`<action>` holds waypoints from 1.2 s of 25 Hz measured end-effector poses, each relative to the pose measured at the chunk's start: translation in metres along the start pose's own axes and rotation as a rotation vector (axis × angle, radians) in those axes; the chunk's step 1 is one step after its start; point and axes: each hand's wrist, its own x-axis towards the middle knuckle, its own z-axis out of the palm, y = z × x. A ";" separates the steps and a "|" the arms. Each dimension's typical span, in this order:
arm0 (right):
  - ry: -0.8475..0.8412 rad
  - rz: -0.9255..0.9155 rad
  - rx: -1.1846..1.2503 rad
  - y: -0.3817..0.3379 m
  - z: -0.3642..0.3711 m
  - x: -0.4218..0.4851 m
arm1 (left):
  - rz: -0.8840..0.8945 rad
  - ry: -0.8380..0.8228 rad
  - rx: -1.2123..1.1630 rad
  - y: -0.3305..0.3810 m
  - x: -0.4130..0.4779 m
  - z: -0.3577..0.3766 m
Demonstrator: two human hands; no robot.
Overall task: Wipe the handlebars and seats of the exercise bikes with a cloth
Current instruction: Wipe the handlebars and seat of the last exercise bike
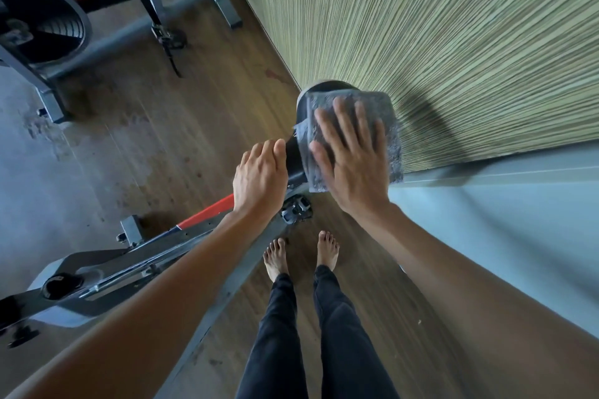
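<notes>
From my feed, looking down, the right hand lies flat on a grey cloth, its fingers straight and spread a little apart, palm pressing down. The cloth is folded to a thick pad and covers most of the broad end of the black seat of the near bike; a dark rim of the seat shows above the cloth's top edge and along its left side. The seat is close beside the ribbed green wall.

The left hand is on the narrow end of the seat, just left of the cloth and not touching it. Its fingers are together and bent down over the seat's edge, gripping it; I cannot see the thumb.

Below the hands the bike's grey frame, with a red strip, runs down to the left, and a pedal sits just under the seat. The person stands barefoot in dark trousers on the wood floor, right next to the frame.

A second bike stands well apart at top left, its flywheel and grey legs in view. I cannot see handlebars on either bike from here
</notes>
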 end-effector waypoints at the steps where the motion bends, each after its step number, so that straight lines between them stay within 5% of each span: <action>1: -0.009 -0.048 0.015 -0.003 0.000 -0.008 | -0.017 -0.010 -0.011 0.000 0.001 -0.001; 4: 0.000 -0.029 0.260 0.010 -0.015 -0.004 | -0.070 -0.045 -0.040 0.001 0.003 -0.002; 8: 0.074 0.383 0.650 0.040 -0.025 -0.001 | -0.049 -0.024 -0.034 0.005 0.000 -0.005; 13: -0.359 0.684 1.207 0.063 -0.038 0.014 | -0.058 -0.009 -0.029 0.006 0.000 -0.003; 24: -0.011 0.392 0.887 0.039 -0.018 0.005 | -0.076 0.004 -0.042 0.004 0.002 0.000; 30: 0.012 0.458 0.922 0.023 -0.057 0.001 | -0.103 -0.071 -0.056 0.000 0.006 -0.018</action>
